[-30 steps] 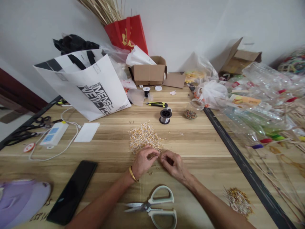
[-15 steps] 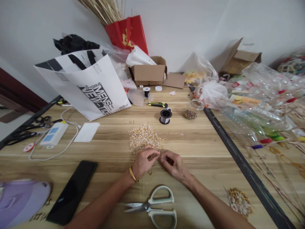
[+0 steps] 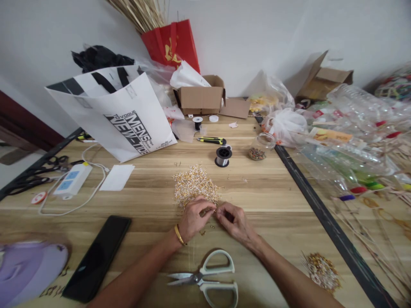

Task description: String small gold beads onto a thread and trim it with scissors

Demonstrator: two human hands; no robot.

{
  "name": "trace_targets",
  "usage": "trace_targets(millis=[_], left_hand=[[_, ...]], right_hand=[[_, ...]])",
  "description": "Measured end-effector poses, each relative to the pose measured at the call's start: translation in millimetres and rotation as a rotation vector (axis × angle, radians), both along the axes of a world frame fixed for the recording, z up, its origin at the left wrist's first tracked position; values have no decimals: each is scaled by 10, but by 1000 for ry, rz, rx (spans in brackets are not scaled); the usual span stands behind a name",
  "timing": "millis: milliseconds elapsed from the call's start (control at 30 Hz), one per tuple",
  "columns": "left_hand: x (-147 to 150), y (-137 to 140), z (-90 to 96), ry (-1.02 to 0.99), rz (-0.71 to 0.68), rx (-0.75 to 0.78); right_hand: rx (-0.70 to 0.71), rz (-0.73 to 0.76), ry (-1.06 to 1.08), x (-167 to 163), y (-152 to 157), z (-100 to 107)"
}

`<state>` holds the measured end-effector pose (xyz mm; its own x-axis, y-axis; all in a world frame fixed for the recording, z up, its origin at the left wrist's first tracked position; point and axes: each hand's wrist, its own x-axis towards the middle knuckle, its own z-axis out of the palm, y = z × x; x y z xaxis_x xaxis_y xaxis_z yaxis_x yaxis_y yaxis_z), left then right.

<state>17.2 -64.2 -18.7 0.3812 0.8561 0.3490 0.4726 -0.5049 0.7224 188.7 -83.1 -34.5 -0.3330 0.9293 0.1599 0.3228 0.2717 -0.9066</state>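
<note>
My left hand (image 3: 196, 217) is at the near edge of a pile of small gold and clear beads (image 3: 194, 185), thumb and forefinger pinched together. Close against it, my right hand (image 3: 235, 220) is pinched too, its fingertips meeting the left ones. Whatever lies between the fingertips is too small to make out. Thin strands hang below my left wrist. A few loose gold beads (image 3: 212, 227) lie just under the hands. Nearer to me rest scissors with pale handles (image 3: 205, 279), blades apart and pointing left.
Beyond the pile stand a wire spool (image 3: 222, 157) and a jar of beads (image 3: 257, 153), with a yellow-black cutter (image 3: 212, 140) behind. A black phone (image 3: 98, 259) lies left. Another bead cluster (image 3: 321, 271) sits right. Plastic bottles (image 3: 349, 128) crowd the far right.
Both hands keep nearly the same place and pinch. Only a slight shift of the fingertips shows; the things on the table stay where they were.
</note>
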Motion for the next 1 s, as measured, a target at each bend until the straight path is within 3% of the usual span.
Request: trace_targets(millis=[1000], left_hand=[[0,3,12,-40,5,-50]], right_hand=[[20,-44,-42,0,5,-11]])
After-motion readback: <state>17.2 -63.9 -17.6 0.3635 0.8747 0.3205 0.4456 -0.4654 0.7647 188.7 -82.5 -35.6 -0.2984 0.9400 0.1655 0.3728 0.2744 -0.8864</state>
